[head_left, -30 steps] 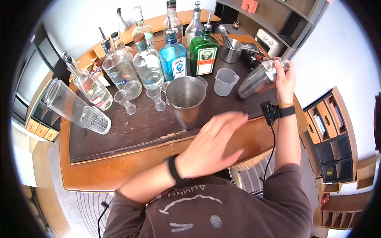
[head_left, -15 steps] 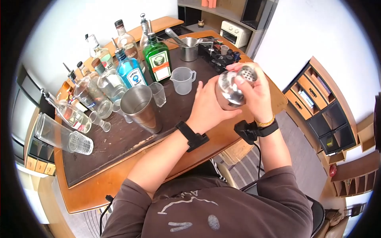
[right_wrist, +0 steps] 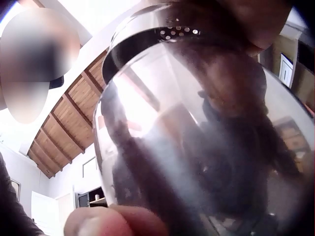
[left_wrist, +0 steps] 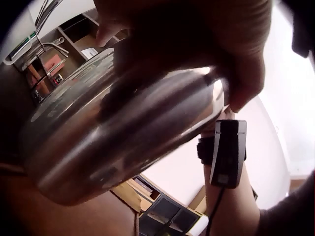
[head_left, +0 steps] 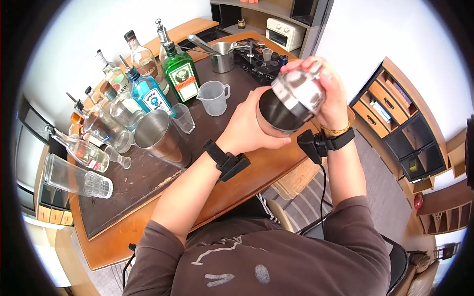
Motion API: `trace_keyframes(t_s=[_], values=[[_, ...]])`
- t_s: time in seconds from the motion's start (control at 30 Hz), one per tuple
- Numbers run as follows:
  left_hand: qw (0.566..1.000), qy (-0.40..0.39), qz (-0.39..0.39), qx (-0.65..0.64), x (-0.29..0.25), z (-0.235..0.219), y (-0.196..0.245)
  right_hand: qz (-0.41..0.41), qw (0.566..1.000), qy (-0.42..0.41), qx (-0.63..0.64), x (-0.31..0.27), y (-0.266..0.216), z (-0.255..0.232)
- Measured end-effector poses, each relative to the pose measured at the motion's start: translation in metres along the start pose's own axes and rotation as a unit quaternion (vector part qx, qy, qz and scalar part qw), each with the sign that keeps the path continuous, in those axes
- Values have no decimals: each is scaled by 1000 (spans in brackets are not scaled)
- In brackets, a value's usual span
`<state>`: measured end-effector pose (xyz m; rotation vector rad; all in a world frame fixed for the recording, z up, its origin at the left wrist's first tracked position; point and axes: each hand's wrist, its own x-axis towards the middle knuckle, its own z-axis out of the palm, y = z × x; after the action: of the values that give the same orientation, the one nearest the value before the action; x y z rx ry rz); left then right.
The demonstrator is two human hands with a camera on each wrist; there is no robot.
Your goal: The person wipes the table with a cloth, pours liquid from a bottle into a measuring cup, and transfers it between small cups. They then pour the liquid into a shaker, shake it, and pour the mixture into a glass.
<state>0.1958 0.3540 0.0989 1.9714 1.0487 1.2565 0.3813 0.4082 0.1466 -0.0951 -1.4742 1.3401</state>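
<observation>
Over the table's near right side, my left hand [head_left: 242,128] grips the steel body of a cocktail shaker [head_left: 276,112], its mouth tilted up toward me. My right hand [head_left: 333,96] holds the shiny domed shaker top [head_left: 298,91]. The top sits tilted off the body, and the dark inside of the body shows between them. In the left wrist view the shaker body [left_wrist: 123,132] slants across, with fingers over its upper side. Up close in the right wrist view, the domed top [right_wrist: 197,137] shows small strainer holes under its raised cap.
A steel mixing tin [head_left: 163,140], a small glass [head_left: 184,121] and a plastic measuring jug [head_left: 214,98] stand left of my hands. Several bottles, including a green one [head_left: 181,74] and a blue one [head_left: 148,93], line the back. A steel pot [head_left: 222,60] stands behind.
My left hand has crossed to the shaker and gripped its body. The shaker came toward me, and my right hand has lifted its domed top off the mouth.
</observation>
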Motion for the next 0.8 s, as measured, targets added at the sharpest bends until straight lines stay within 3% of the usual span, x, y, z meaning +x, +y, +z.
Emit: trace_keyframes(t_s=[0.07, 0.13, 0.2, 0.33, 0.43, 0.53, 0.63, 0.7, 0.73, 0.8], values=[[998, 67, 21, -5, 7, 3, 0, -49, 996, 61, 35, 6, -6, -5], [993, 119, 1, 4, 18, 7, -14, -35, 965, 252, 65, 8, -18, -8], [987, 154, -36, 18, 30, 8, -26, 0, 930, 345, 128, 8, -17, -17], [973, 214, -82, 27, 42, 17, -46, 94, 872, 425, 224, -3, 11, -26], [963, 242, -114, 17, 45, 23, -58, 112, 874, 411, 235, -13, 19, -20], [960, 264, -90, -14, 45, 25, -64, 100, 905, 277, 307, -12, 16, 1], [964, 260, -42, -39, 48, 23, -79, 98, 933, 233, 256, 4, 14, 32], [961, 271, -20, -45, 49, 25, -92, 92, 968, 97, 211, 17, 13, 56], [962, 274, 16, 14, 50, 25, -105, 118, 972, 98, 181, 24, 15, 68], [979, 200, 13, 27, 36, 16, -100, 100, 988, -14, 114, 43, 16, 97]])
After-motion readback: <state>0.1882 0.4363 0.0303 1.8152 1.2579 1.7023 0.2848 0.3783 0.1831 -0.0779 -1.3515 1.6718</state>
